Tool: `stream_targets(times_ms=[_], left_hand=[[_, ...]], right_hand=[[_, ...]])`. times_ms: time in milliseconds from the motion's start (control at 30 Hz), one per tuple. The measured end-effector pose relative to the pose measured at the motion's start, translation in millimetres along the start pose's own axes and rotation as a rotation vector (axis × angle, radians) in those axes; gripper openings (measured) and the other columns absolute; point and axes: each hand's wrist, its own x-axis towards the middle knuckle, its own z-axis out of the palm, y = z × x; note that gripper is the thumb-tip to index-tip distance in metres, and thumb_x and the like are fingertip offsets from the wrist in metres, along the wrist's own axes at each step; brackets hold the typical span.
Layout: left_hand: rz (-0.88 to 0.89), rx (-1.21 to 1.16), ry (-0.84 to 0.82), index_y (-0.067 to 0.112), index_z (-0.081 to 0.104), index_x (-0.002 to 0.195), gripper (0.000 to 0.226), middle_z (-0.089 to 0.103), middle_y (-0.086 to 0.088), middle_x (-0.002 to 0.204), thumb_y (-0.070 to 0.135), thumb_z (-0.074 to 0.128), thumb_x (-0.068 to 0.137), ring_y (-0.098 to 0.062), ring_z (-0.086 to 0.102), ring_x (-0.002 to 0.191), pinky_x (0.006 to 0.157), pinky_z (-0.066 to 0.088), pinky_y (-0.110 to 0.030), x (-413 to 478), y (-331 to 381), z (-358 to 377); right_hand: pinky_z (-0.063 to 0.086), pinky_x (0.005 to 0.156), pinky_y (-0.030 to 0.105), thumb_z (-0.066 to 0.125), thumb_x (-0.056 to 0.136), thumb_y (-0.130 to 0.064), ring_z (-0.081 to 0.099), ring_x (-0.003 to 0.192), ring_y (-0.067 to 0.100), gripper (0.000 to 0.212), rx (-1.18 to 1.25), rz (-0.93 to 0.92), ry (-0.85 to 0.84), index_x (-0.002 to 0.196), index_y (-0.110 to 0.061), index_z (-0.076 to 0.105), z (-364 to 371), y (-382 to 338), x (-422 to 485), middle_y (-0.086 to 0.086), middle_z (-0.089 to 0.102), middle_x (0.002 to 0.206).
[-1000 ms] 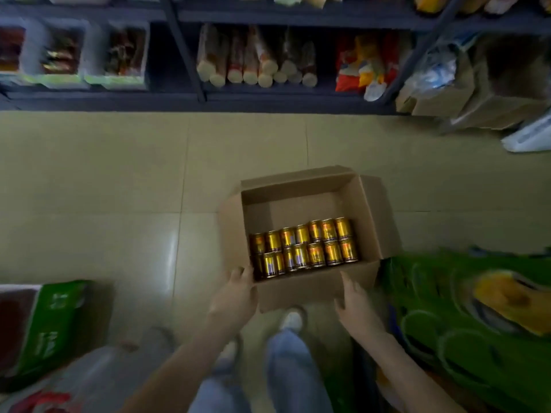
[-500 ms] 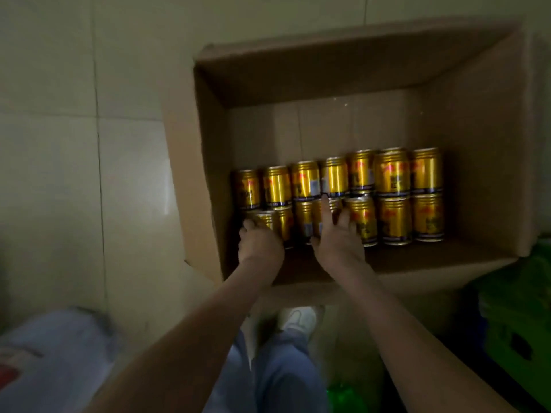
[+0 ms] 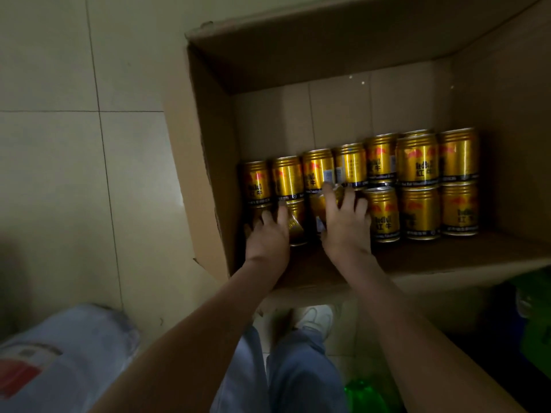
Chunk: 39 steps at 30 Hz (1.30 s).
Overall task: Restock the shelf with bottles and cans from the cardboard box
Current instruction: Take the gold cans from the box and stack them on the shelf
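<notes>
An open cardboard box (image 3: 205, 162) stands on the tiled floor. Inside, several gold cans (image 3: 417, 162) stand in two rows along its near side. My left hand (image 3: 268, 236) reaches into the front left corner, its fingers curled over a front-row can (image 3: 295, 231) that leans over. Beside it, my right hand (image 3: 347, 231) lies with spread fingers over another front-row can (image 3: 317, 205), which also tilts. Both hands hide most of the cans beneath them. No shelf is in view.
Pale floor tiles (image 3: 89, 174) lie left of the box. A whitish plastic pack (image 3: 59, 353) sits at the lower left, and a green pack (image 3: 533, 308) is at the right edge. My jeans and a white shoe (image 3: 316, 317) are below the box.
The view has dropped close to the box. Both hands went from the box's front edge down onto the front-row cans, and the two cans under them now tilt.
</notes>
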Motion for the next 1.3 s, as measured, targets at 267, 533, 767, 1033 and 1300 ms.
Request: stream_targets(times_ms=[267, 533, 767, 1033, 1300], left_hand=[[-0.04, -0.403, 0.167, 0.007, 0.023, 0.141, 0.081, 0.043, -0.011, 0.135, 0.035, 0.069, 0.08, -0.03, 0.043, 0.126, 0.102, 0.036, -0.04, -103, 3, -115], [0.16, -0.581, 0.215, 0.012, 0.034, 0.13, 0.072, 0.054, -0.012, 0.125, 0.034, 0.074, 0.075, -0.032, 0.054, 0.114, 0.086, 0.044, -0.036, -282, -1, -295], [0.418, -0.65, 0.143, 0.023, 0.044, 0.112, 0.059, 0.057, 0.006, 0.099, 0.037, 0.081, 0.069, -0.016, 0.058, 0.098, 0.076, 0.04, -0.024, -449, 14, -398], [0.8, -0.683, -0.41, 0.019, 0.056, 0.116, 0.079, 0.072, -0.012, 0.101, 0.039, 0.088, 0.047, -0.033, 0.069, 0.089, 0.075, 0.055, -0.047, -631, 47, -404], [1.087, -0.591, -0.81, 0.015, 0.058, 0.119, 0.06, 0.072, -0.011, 0.106, 0.018, 0.078, 0.063, -0.025, 0.069, 0.093, 0.083, 0.056, -0.041, -826, 89, -296]], right_hand=[[0.031, 0.106, 0.044, 0.072, 0.076, -0.011, 0.031, 0.126, 0.032, 0.094, 0.273, -0.005, 0.169, 0.151, -0.027, 0.018, -107, -12, -97, 0.009, 0.027, 0.152], [0.032, 0.108, 0.046, 0.075, 0.076, -0.016, 0.022, 0.134, 0.027, 0.097, 0.59, 0.075, 0.405, 0.148, -0.037, 0.014, -285, -23, -273, 0.001, 0.025, 0.152], [0.026, 0.099, 0.027, 0.079, 0.069, -0.016, 0.033, 0.12, 0.016, 0.095, 0.872, 0.113, 0.759, 0.141, -0.04, 0.021, -377, -32, -463, -0.014, 0.035, 0.136], [0.043, 0.103, 0.048, 0.081, 0.064, -0.026, 0.044, 0.13, 0.016, 0.102, 1.274, 0.12, 0.988, 0.142, -0.052, 0.019, -387, -31, -692, -0.009, 0.037, 0.143], [0.049, 0.078, 0.01, 0.08, 0.072, -0.006, 0.051, 0.103, -0.017, 0.094, 1.388, 0.313, 1.316, 0.135, -0.038, 0.018, -299, -31, -930, -0.021, 0.04, 0.126]])
